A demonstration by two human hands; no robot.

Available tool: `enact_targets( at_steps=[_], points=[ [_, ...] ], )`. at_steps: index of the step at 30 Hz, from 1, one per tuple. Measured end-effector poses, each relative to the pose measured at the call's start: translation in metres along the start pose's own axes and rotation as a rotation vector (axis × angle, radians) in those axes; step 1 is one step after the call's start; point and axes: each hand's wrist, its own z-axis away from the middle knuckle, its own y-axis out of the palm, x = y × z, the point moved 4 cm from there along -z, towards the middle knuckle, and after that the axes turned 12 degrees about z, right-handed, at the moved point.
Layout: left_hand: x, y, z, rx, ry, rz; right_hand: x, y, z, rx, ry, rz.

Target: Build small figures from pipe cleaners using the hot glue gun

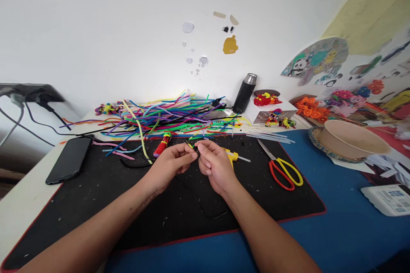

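Over the black mat (134,213) my left hand (171,160) and my right hand (216,164) meet, thumbs and forefingers pinched close together. Between the fingertips is a small piece of pipe cleaner (194,146), with dark, green and yellow parts showing; the fingers hide most of it. A red, purple and yellow-green figure of wound pipe cleaner (162,145) lies just beyond my left hand. Partly behind my right hand is a yellow glue gun (235,155) with a clear stick poking out. Scissors (280,166) with one red and one yellow handle lie to the right.
A heap of coloured pipe cleaners (173,117) spreads along the wall. Left lies a black phone (69,160). Behind, a black flask (245,94) stands near a white box (256,113) with small figures. On the right are a beige bowl (352,136) and orange pipe-cleaner pieces (312,109).
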Motion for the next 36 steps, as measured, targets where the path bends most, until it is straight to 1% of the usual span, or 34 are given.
enact_targets(
  at_steps=[14,19,25,36],
  points=[
    [0.0018,-0.0007,0.0,0.02,-0.001,0.021,-0.0017,-0.0002,-0.0005,0.003,-0.001,-0.011],
    [-0.0001,-0.0006,0.001,0.005,0.004,0.034,0.001,-0.0008,-0.0003,-0.003,-0.019,-0.012],
    [-0.0039,0.0004,0.0028,-0.006,0.016,0.038,-0.0032,-0.0019,0.0001,-0.028,0.002,0.001],
    [-0.0012,-0.0014,0.0014,-0.012,0.02,0.011,-0.0018,-0.0003,0.0008,-0.026,0.013,0.032]
  ],
)
